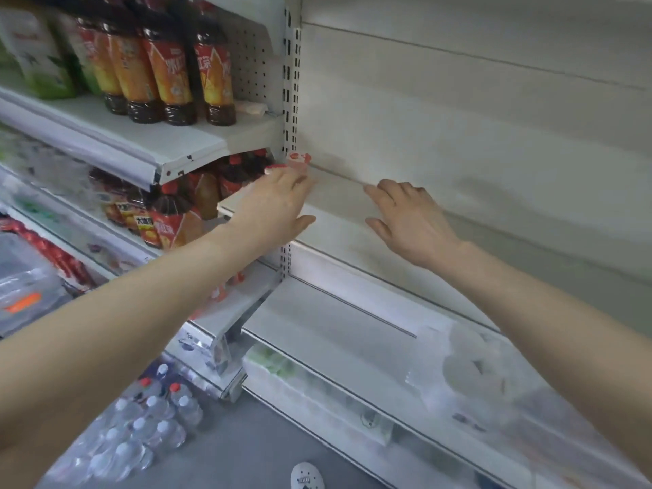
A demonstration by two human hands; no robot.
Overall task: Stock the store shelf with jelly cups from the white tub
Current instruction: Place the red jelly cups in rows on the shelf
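A small jelly cup (300, 161) with a red and white lid stands in the back left corner of a bare white shelf (352, 220), against the slotted upright. My left hand (278, 202) reaches to it with fingers stretched, fingertips touching the cup and thumb spread apart; a second red lid (277, 167) shows just above my fingers. My right hand (409, 220) rests on the same shelf to the right, fingers loosely bent and holding nothing. A pale, blurred container, seemingly the white tub (462, 365), sits on the lower shelf at the right.
Orange-labelled tea bottles (169, 68) fill the upper left shelf, and more (169, 213) stand on the shelf below it. Packs of water bottles (148, 428) lie on the grey floor at lower left. A shoe (306, 476) shows at the bottom edge.
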